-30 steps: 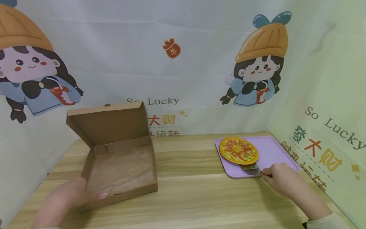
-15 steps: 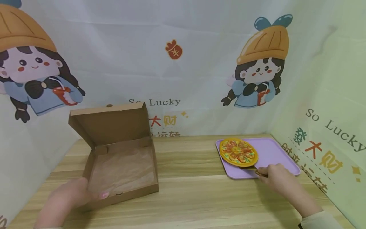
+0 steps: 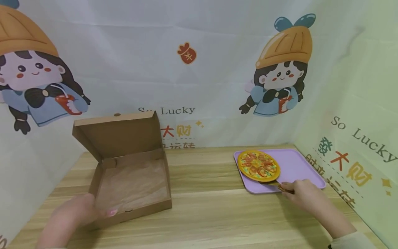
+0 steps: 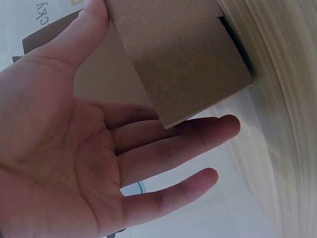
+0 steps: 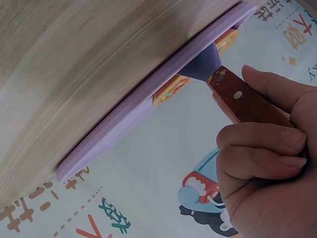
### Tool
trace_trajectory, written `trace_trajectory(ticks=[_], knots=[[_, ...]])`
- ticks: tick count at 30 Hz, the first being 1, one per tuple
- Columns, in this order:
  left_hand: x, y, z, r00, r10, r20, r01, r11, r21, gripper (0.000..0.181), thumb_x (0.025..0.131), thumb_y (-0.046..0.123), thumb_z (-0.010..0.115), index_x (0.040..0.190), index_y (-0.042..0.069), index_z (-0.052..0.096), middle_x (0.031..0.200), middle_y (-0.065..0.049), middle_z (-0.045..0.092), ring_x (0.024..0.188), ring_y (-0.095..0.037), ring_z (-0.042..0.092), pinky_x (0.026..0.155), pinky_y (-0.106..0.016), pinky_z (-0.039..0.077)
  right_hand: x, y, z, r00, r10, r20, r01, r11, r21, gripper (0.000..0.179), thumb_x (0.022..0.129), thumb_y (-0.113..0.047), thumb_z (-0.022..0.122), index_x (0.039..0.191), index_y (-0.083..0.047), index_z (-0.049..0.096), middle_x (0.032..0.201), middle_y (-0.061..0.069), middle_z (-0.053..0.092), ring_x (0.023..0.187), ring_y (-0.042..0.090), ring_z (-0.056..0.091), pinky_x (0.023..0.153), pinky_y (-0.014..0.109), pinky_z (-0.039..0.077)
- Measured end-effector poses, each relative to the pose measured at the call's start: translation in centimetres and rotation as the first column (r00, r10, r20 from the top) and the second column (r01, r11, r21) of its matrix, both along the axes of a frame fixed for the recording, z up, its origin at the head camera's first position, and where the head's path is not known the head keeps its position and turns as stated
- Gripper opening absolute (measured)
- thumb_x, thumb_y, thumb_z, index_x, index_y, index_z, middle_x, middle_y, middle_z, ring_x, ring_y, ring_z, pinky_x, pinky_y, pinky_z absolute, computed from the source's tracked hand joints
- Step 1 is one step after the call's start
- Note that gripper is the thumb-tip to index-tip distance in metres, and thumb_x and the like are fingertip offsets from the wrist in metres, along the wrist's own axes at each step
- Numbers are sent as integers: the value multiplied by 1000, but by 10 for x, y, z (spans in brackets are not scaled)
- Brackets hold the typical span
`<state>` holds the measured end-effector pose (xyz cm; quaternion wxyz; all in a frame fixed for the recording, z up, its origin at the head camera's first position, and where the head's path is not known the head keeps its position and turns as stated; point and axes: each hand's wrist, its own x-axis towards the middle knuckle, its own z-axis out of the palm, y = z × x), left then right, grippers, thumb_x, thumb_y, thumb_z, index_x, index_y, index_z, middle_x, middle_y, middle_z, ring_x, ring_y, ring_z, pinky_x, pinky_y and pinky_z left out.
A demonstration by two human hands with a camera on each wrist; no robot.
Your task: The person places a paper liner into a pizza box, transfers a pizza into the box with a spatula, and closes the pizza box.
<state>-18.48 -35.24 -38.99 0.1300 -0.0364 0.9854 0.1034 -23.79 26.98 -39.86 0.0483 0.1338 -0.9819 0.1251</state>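
An open cardboard pizza box (image 3: pixel 133 185) stands on the left of the table, its lid (image 3: pixel 124 138) tilted back. At its front left corner is my left hand (image 3: pixel 69 214); the thumb lies along the front wall, and the fingers (image 4: pixel 168 153) stretch out straight beside the corner. On the right, my right hand (image 3: pixel 308 193) grips the brown wooden handle (image 5: pixel 247 99) of a spatula. Its metal blade (image 5: pixel 202 64) reaches under the near edge of a toy pizza (image 3: pixel 258 166), which hides the blade's front. The pizza sits on the left part of a lilac tray (image 3: pixel 300 167).
The wood-grain table (image 3: pixel 199 204) stretches between box and tray. A printed cloth (image 3: pixel 211 76) hangs behind the table and along its sides. The tray's right side lies close to the cloth.
The spatula has gone a little further under the pizza, and my right hand has shifted slightly left and tilted its handle. My left hand stays at the box corner.
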Motion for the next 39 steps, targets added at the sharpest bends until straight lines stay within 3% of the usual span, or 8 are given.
trace_trajectory(ticks=[5, 12, 15, 18, 23, 30, 35, 39], knots=[[0, -1, 1, 1000, -1, 1, 1, 1000, 5, 103, 88, 77, 69, 118, -21, 64, 117, -41, 68, 107, -59, 68, 88, -71, 56, 1, -2, 2, 1000, 3, 11, -3, 1000, -5, 32, 95, -16, 76, 123, -1, 77, 122, 33, 73, 57, 15, 50, 49, 28, 39], [1, -3, 2, 1000, 8, 6, -8, 1000, 4, 104, 86, 78, 70, 117, -21, 64, 118, -43, 67, 107, -60, 67, 87, -72, 56, 0, -4, 4, 1000, 15, 16, -15, 1000, -8, 32, 95, -15, 76, 123, 1, 77, 123, 32, 73, 71, 21, 65, 50, 28, 41], [1, -5, 2, 1000, 9, 6, -9, 1000, 8, 107, 86, 78, 70, 119, -23, 62, 119, -44, 66, 109, -62, 65, 88, -73, 55, 0, -5, 4, 1000, 15, 19, -15, 1000, -15, 32, 94, -14, 76, 123, 0, 77, 123, 33, 73, 67, 20, 62, 50, 28, 41], [2, -5, 1, 1000, 6, 7, -6, 1000, 4, 107, 86, 78, 70, 119, -23, 62, 118, -44, 66, 110, -63, 65, 89, -73, 55, 0, -6, 4, 999, -2, 33, 3, 1000, -27, 30, 94, -15, 76, 121, 0, 78, 111, 33, 76, 61, 17, 56, 51, 28, 42], [3, -5, 1, 1000, 2, 9, -2, 1000, 2, 105, 87, 78, 69, 119, -22, 63, 118, -42, 67, 109, -62, 66, 89, -73, 55, 0, -7, 3, 996, -61, 65, 65, 996, -63, 29, 94, -18, 77, 116, 0, 80, 88, 22, 79, 56, 16, 50, 52, 31, 43], [4, -4, 1, 1000, 8, 5, -8, 1000, 9, 105, 87, 77, 70, 120, -22, 62, 119, -43, 66, 108, -61, 66, 89, -72, 55, 2, -6, 0, 994, -94, 50, 100, 988, -119, 27, 94, -20, 77, 116, -5, 81, 106, 33, 77, 57, 17, 51, 51, 30, 43], [3, 0, 1, 1000, 5, -19, -4, 1000, 7, 102, 87, 76, 70, 118, -21, 64, 118, -42, 68, 108, -61, 67, 89, -72, 55, 4, -4, 0, 993, -121, 4, 120, 981, -150, 24, 96, -22, 75, 114, -7, 82, 111, 33, 76, 55, 18, 47, 51, 32, 39], [2, 5, 0, 1000, 12, -5, -11, 1000, 4, 103, 87, 78, 70, 119, -20, 65, 119, -42, 68, 109, -60, 67, 89, -72, 55, 6, -4, 3, 991, -132, 18, 133, 978, -161, 25, 96, -21, 74, 114, -7, 82, 112, 32, 77, 54, 19, 45, 51, 32, 39]])
